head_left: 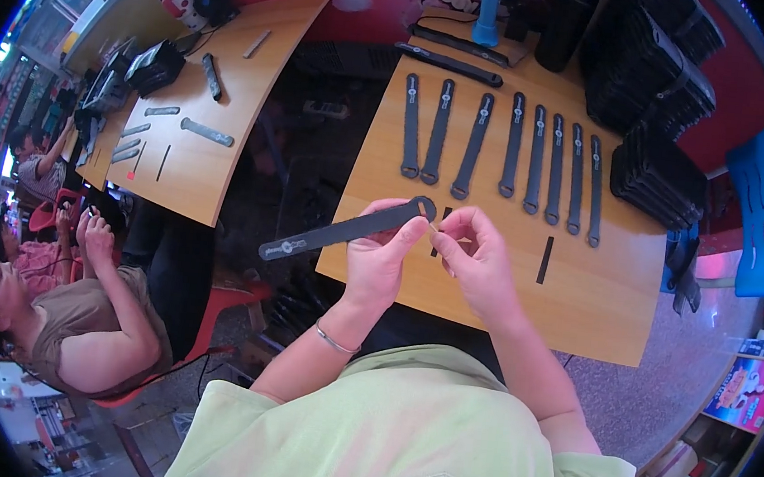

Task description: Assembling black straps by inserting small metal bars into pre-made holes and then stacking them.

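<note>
A black strap (337,228) with a round, slotted end lies across my left hand (378,258), which is closed on it near that end. The strap's long tail, with pale print on it, sticks out to the left past the table edge. Close beside the slotted end, my right hand (476,256) makes a pinch with thumb and forefinger. A thin yellowish piece (435,229) shows at its fingertips; its kind is too small to make out. Both hands are held above the near part of the wooden table (486,293).
Several similar straps (515,146) lie in a row on the table, with more straps (452,65) across its far end. Black stacks (660,72) stand at the right, near a blue fan (488,16). Another person (97,323) sits at a second table (220,115) on the left.
</note>
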`<state>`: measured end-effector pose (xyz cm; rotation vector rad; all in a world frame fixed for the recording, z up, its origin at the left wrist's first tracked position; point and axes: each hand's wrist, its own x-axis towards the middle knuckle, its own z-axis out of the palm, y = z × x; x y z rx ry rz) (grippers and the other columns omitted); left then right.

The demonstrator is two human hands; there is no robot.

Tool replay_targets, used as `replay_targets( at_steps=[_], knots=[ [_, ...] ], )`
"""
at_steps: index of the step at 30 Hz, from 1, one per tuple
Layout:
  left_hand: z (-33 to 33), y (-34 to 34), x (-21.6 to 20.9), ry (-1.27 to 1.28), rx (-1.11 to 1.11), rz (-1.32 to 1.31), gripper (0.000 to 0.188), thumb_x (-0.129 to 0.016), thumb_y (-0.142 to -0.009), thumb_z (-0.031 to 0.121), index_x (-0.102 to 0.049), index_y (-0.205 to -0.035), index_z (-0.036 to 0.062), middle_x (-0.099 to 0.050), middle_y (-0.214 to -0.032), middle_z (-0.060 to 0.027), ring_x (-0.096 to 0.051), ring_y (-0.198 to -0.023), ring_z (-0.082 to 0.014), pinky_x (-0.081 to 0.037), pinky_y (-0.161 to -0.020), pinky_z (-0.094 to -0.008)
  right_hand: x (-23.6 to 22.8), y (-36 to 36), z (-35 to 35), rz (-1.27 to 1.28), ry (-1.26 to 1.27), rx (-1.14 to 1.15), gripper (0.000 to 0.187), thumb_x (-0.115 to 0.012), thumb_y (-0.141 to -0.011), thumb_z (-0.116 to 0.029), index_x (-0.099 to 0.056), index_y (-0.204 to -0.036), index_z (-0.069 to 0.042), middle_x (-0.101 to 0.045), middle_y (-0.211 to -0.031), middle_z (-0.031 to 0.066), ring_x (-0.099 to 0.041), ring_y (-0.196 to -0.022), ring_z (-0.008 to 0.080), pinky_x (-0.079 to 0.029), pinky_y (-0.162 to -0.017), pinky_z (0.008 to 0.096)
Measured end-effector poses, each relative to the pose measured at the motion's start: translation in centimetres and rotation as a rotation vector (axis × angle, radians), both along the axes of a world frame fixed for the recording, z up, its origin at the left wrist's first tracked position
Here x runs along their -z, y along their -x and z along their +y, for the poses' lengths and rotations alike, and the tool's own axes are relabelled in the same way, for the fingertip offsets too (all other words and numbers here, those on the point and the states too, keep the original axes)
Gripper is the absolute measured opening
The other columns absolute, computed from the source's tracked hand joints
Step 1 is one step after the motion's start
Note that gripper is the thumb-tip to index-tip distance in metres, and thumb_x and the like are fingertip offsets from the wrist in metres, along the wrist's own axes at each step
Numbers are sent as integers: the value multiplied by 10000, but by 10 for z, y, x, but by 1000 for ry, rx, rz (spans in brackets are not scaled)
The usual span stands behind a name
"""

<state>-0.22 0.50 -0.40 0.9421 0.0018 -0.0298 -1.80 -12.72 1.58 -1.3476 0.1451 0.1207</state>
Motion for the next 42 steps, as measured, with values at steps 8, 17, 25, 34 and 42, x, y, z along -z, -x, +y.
replay_targets(
  at_steps=[8, 17, 25, 34, 42],
  knots=[
    [0, 3, -5, -105, 6, 17, 250, -679, -821, -18, -568, -1041, 25, -639, -966, -38, -592, -879, -80, -468, -801, -211, -8, 2, 3, -271, 310, 124, 229, -671, -818, 1, -522, -982, -56, -547, -704, 15, -537, -615, 69, -412, -531, 214],
    [7, 1, -9, -188, 57, 0, 219, -685, -822, 2, -596, -1022, -3, -647, -935, -38, -591, -844, -68, -468, -753, -183, -12, 0, -7, -557, 596, 104, 354, -643, -771, 61, -594, -1087, -91, -510, -729, 38, -554, -611, 137, -445, -523, 261],
    [19, -4, -11, -315, 123, 22, 176, -690, -818, 8, -633, -983, -18, -657, -906, -37, -596, -829, -62, -472, -712, -173, -15, -2, -13, -822, 1046, 74, 362, -658, -698, 3, -701, -1019, -158, -456, -705, 26, -532, -587, 134, -447, -484, 270],
    [3, 13, -6, -90, 10, 142, 275, -644, -845, -11, -534, -1098, -5, -629, -1005, -78, -606, -940, -126, -482, -850, -251, -8, 2, 0, -567, 849, 56, 218, -669, -765, -14, -684, -971, -83, -482, -704, 62, -557, -575, 200, -451, -493, 319],
    [1, 12, 11, -342, -28, -142, 181, -628, -837, -56, -525, -981, -19, -598, -1019, -87, -603, -919, -125, -486, -851, -247, -3, 8, 6, -523, 809, 135, 213, -653, -794, 31, -681, -988, -50, -518, -727, 79, -536, -563, 173, -423, -504, 291]
  ],
)
